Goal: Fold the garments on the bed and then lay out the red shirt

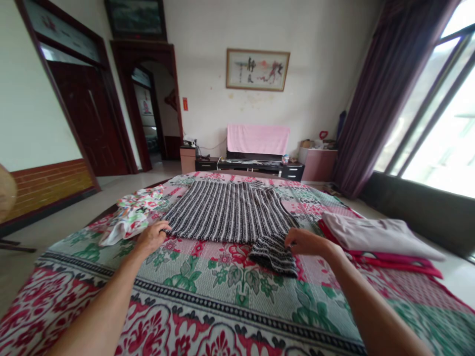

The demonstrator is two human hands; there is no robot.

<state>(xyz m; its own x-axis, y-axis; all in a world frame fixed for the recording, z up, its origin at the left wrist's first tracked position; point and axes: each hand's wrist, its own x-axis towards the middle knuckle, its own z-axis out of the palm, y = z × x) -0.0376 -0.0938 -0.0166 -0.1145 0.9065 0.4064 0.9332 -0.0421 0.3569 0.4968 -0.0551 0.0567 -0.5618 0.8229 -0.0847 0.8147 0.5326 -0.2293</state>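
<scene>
A black-and-white striped garment (226, 210) lies spread flat on a bed with a floral cover (208, 291). My left hand (151, 237) rests on the garment's near left corner, fingers curled on the cloth. My right hand (302, 242) pinches the striped sleeve (273, 253), which lies towards me at the garment's near right.
A crumpled floral cloth (131, 213) lies left of the striped garment. Folded pale and red clothes (374, 236) are stacked at the bed's right edge. Beyond the bed stand a low dark cabinet with a pink towel (258, 139), a doorway on the left and a curtained window on the right.
</scene>
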